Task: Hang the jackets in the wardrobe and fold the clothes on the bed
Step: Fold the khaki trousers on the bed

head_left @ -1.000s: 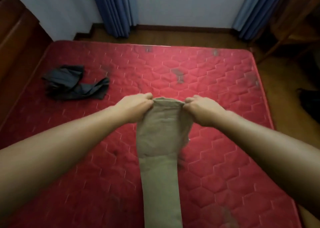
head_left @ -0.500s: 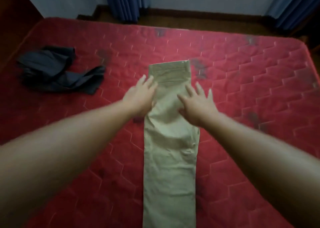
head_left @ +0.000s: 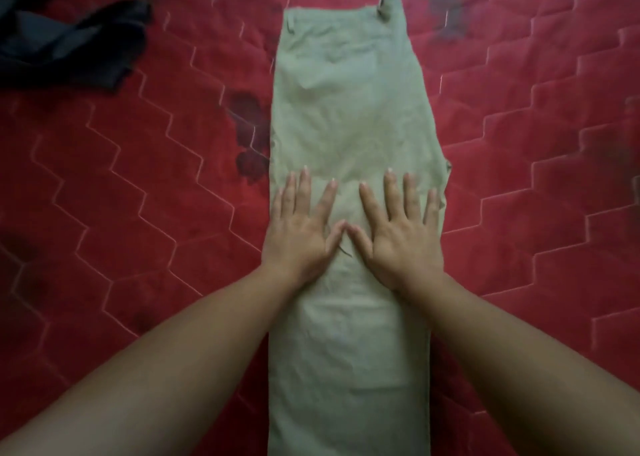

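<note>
Both hands slid down the khaki trousers [head_left: 349, 116]; dark garment [head_left: 69, 53] lies left. Left hand [head_left: 298, 230] and right hand [head_left: 401, 233] press flat, grip released.

a pair of khaki trousers [head_left: 349, 109] lies flat and lengthwise down the middle of the red quilted bed [head_left: 519, 178], waistband at the far end. the left hand [head_left: 299, 228] and the right hand [head_left: 398, 232] press side by side on the trousers, fingers straight and spread, thumbs almost touching. a crumpled dark garment [head_left: 69, 46] lies near the bed's far left corner, well apart from the trousers.
</note>
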Motion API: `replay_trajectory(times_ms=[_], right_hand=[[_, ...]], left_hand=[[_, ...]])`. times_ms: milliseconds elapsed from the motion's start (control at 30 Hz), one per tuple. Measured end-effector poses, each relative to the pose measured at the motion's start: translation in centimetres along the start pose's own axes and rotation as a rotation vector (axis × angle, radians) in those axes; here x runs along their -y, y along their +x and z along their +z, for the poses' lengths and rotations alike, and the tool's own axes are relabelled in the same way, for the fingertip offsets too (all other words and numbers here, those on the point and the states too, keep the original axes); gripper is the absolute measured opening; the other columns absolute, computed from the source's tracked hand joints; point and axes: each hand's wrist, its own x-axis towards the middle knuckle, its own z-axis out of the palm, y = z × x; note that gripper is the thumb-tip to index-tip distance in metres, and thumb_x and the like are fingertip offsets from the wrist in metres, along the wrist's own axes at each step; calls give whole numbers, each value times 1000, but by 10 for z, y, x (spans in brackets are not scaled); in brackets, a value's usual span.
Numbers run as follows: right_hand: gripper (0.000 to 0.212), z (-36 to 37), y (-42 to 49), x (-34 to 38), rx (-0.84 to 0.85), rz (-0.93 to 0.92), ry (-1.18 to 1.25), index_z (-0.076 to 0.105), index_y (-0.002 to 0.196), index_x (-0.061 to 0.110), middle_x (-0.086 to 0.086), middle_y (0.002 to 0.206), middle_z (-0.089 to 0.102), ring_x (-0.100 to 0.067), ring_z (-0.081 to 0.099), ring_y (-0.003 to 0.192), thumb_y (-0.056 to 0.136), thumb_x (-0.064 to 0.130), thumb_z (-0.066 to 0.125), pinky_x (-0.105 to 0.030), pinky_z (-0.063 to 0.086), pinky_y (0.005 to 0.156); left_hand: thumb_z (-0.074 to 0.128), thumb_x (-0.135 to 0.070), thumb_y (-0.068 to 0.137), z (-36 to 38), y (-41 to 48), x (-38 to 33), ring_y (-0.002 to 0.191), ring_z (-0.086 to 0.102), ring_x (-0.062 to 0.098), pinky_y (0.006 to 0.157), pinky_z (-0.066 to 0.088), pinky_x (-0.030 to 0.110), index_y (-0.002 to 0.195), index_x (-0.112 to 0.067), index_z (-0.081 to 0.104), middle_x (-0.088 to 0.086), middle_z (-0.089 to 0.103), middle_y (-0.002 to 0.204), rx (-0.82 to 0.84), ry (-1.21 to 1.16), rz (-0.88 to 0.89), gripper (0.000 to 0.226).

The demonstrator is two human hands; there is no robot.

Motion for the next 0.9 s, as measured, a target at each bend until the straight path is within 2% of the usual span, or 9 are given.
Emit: replay_trajectory(times_ms=[100, 267, 367, 467, 567, 733, 900], right_hand=[[74, 7, 1, -2, -97, -11, 6, 16, 161, 34, -11, 169, 8, -37, 1, 156, 98, 72, 21, -64, 1, 121], [75, 3, 0, -1, -7, -4, 27, 8, 162, 32, -10, 170, -1, -34, -9, 156, 98, 71, 15, -65, -7, 120], [75, 2, -22, 6, -5, -18, 5, 14, 162, 20, -13, 170, 3, -34, -5, 156, 101, 63, 18, -66, -8, 119], [72, 19, -94, 23, -30, -122, 0, 26, 159, 10, -16, 168, 15, -34, 8, 156, 104, 57, 26, -68, 4, 119], [73, 42, -185, 35, -37, -152, 13, 27, 159, 11, -16, 168, 13, -33, 9, 156, 103, 58, 33, -68, 11, 118], [77, 61, -299, 45, 29, -118, -6, 25, 160, 12, -17, 168, 10, -37, 7, 155, 101, 60, 39, -68, 14, 118], [77, 65, -367, 59, 129, -143, -30, 21, 161, 14, -17, 169, 5, -39, 3, 155, 101, 61, 31, -69, 12, 117]], left_hand=[[26, -62, 97, 9, 1, 2, 155, -1, 33, 126, 3, 46, 160, -33, 15, 16, 3, 168, -77, 11, 2, 71], [19, -63, 99, 1, -1, 1, 155, -12, 29, 125, -5, 47, 161, -32, 2, 15, -9, 168, 13, 14, -4, 71], [20, -60, 101, 0, -27, -2, 155, -12, 27, 125, -5, 47, 161, -28, 3, 15, -8, 168, 63, -11, -5, 70], [25, -56, 101, 15, -99, -7, 156, 3, 30, 125, 7, 51, 160, -23, 18, 17, 7, 167, 8, -5, 34, 69], [29, -53, 101, 35, -183, -14, 155, 6, 31, 123, 13, 55, 160, -22, 22, 17, 10, 167, -9, 21, 81, 67], [35, -55, 100, 52, -302, -28, 154, 8, 35, 120, 19, 60, 159, -25, 24, 19, 10, 166, 56, 40, 183, 67], [35, -58, 98, 57, -381, -35, 154, 10, 35, 118, 22, 61, 160, -27, 21, 20, 9, 166, 138, 66, 274, 70]])
